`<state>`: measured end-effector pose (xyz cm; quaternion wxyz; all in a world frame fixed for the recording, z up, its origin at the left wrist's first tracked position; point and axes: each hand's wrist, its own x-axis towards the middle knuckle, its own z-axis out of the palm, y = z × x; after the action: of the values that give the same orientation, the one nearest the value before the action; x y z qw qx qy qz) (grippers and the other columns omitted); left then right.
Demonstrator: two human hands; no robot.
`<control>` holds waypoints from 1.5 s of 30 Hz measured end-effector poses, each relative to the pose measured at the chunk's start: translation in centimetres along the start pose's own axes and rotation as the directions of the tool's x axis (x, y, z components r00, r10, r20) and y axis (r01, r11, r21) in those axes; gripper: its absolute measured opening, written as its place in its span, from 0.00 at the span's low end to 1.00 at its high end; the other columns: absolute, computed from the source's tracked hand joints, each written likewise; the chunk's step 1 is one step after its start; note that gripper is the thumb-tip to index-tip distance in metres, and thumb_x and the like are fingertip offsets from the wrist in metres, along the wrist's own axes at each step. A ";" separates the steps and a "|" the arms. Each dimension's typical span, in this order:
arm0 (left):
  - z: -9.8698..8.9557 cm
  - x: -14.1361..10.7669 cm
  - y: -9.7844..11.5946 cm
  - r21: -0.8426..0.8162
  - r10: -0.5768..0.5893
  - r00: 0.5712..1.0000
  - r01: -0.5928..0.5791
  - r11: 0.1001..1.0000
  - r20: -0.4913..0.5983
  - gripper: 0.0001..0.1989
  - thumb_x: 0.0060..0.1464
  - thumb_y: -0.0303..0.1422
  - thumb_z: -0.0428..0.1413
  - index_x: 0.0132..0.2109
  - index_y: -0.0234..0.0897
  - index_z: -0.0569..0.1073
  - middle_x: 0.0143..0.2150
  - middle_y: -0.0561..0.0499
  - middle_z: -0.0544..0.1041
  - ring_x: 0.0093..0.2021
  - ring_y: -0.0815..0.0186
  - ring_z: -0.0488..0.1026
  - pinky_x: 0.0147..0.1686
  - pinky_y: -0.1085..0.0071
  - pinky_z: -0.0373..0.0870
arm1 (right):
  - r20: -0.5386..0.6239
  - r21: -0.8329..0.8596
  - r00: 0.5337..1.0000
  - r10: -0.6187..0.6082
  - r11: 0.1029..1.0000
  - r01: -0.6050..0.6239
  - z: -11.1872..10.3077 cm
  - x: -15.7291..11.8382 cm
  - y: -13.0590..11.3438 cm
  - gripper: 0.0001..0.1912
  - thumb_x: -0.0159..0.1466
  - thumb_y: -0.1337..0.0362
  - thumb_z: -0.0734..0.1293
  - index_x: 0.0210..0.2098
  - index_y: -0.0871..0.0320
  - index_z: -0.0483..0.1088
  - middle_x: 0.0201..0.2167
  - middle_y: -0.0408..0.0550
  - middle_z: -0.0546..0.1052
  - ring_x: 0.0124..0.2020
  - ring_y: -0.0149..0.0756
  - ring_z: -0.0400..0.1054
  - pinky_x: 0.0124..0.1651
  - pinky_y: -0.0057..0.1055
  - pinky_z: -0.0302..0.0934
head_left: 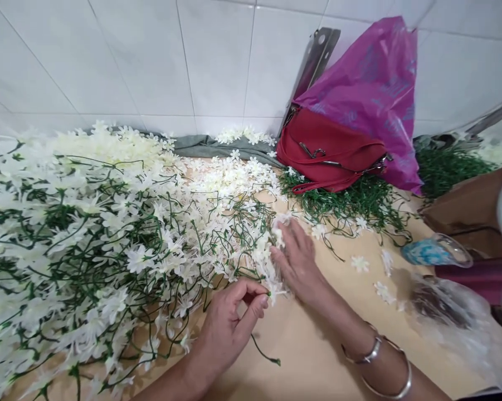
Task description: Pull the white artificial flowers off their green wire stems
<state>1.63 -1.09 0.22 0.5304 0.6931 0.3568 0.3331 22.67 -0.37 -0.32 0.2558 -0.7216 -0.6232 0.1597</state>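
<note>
My left hand (239, 317) is closed in a pinch on a thin green artificial flower stem (264, 351). One green tip of it shows at the fingertips, and the other end hangs down over the table. Just to the right and a little farther off, my right hand (297, 257) lies with fingers apart at the edge of loose white petals (271, 262); its fingertips touch them and are partly hidden. Left of both hands spreads a large heap of white artificial flowers (108, 239) on green stems. More loose white blossoms (238, 175) lie beyond them.
A red handbag (326, 147) and a purple plastic bag (371, 89) lean near the tiled wall, above green artificial foliage (351, 203). To the right are a clear cup with blue content (434, 252), a clear plastic bag (463, 317) and a few single petals (360, 264).
</note>
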 end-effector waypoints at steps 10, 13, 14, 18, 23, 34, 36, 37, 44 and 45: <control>-0.1 -0.3 0.7 0.055 0.133 0.982 -0.141 0.988 0.135 0.05 0.67 0.32 0.55 0.42 0.39 0.76 0.37 0.51 0.83 0.39 0.65 0.80 0.42 0.71 0.73 | -0.454 -0.201 0.887 0.082 0.961 -0.192 -3.4 2.9 4.0 0.31 0.73 0.45 0.58 0.67 0.57 0.68 0.71 0.66 0.63 0.70 0.66 0.55 0.67 0.69 0.50; 0.2 -0.3 0.6 0.026 0.232 0.918 -0.253 0.967 0.321 0.03 0.66 0.29 0.57 0.45 0.40 0.75 0.47 0.51 0.85 0.49 0.63 0.82 0.51 0.68 0.73 | -0.527 -0.167 0.799 0.288 0.887 -0.430 -4.0 5.1 7.7 0.41 0.68 0.40 0.61 0.71 0.60 0.62 0.73 0.73 0.57 0.70 0.77 0.52 0.64 0.74 0.48; 0.3 -0.3 0.6 0.045 0.242 0.895 -0.278 0.959 0.374 0.03 0.66 0.29 0.57 0.45 0.41 0.74 0.51 0.52 0.85 0.52 0.63 0.82 0.55 0.66 0.72 | -0.501 -0.139 0.805 0.319 0.888 -0.439 -3.8 5.6 8.4 0.42 0.68 0.39 0.60 0.72 0.59 0.61 0.73 0.72 0.57 0.70 0.76 0.53 0.64 0.74 0.49; 0.7 0.1 0.8 0.193 0.208 0.850 -0.336 0.922 0.484 0.03 0.68 0.28 0.56 0.44 0.42 0.73 0.60 0.54 0.81 0.65 0.59 0.74 0.66 0.55 0.64 | -0.375 -0.189 0.917 0.137 0.957 -0.221 -1.9 6.4 8.0 0.40 0.69 0.38 0.58 0.72 0.54 0.61 0.74 0.67 0.58 0.73 0.72 0.50 0.65 0.73 0.49; 0.9 0.2 0.9 0.254 0.232 0.866 -0.369 0.894 0.443 0.06 0.70 0.25 0.53 0.46 0.39 0.72 0.63 0.47 0.79 0.68 0.57 0.70 0.68 0.54 0.62 | -0.201 -0.143 0.980 0.004 0.989 -0.033 0.1 5.9 3.3 0.38 0.72 0.41 0.57 0.69 0.63 0.66 0.76 0.70 0.54 0.77 0.67 0.44 0.72 0.67 0.43; -0.2 0.2 0.2 -0.056 0.102 0.993 -0.099 0.994 0.064 0.05 0.70 0.32 0.53 0.43 0.40 0.73 0.48 0.47 0.82 0.52 0.62 0.79 0.52 0.66 0.72 | -0.014 0.039 0.980 -0.197 0.980 0.198 -1.9 2.3 -2.1 0.27 0.75 0.49 0.58 0.68 0.53 0.69 0.75 0.57 0.62 0.73 0.53 0.58 0.72 0.59 0.55; -0.3 0.2 0.1 -0.038 0.061 0.998 -0.061 0.997 0.007 0.06 0.71 0.32 0.52 0.44 0.40 0.73 0.52 0.45 0.80 0.57 0.60 0.77 0.55 0.64 0.70 | -0.124 -0.028 0.979 -0.165 0.986 0.163 -3.1 1.0 -0.8 0.25 0.75 0.50 0.59 0.62 0.55 0.74 0.66 0.59 0.73 0.67 0.54 0.68 0.67 0.58 0.62; -0.3 0.2 0.1 -0.018 0.055 0.998 -0.055 0.998 -0.009 0.06 0.71 0.32 0.52 0.44 0.40 0.74 0.53 0.44 0.80 0.58 0.59 0.76 0.55 0.63 0.70 | -0.192 -0.057 0.969 -0.154 0.988 0.145 -3.6 0.3 0.2 0.24 0.74 0.50 0.60 0.60 0.55 0.75 0.62 0.59 0.77 0.64 0.53 0.71 0.66 0.56 0.64; -0.3 0.2 0.1 -0.033 0.099 0.993 -0.101 0.994 -0.064 0.05 0.69 0.30 0.54 0.43 0.39 0.74 0.49 0.46 0.81 0.53 0.62 0.78 0.53 0.66 0.71 | -0.501 -0.310 0.838 0.218 0.858 -0.409 -5.0 -5.0 8.9 0.43 0.70 0.36 0.52 0.66 0.65 0.69 0.74 0.72 0.57 0.74 0.75 0.48 0.69 0.72 0.48; -0.2 0.2 0.1 -0.045 0.106 0.992 -0.109 0.993 -0.068 0.05 0.69 0.30 0.54 0.43 0.39 0.75 0.48 0.46 0.81 0.52 0.62 0.78 0.51 0.67 0.72 | -0.468 -0.280 0.835 0.288 0.848 -0.450 -4.7 -5.3 9.5 0.46 0.69 0.35 0.51 0.67 0.66 0.67 0.74 0.73 0.57 0.74 0.77 0.48 0.68 0.75 0.48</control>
<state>1.56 -0.81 0.40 0.5164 0.6871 0.3278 0.3921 32.11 -7.21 -2.32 0.1995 -0.8823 -0.4202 -0.0712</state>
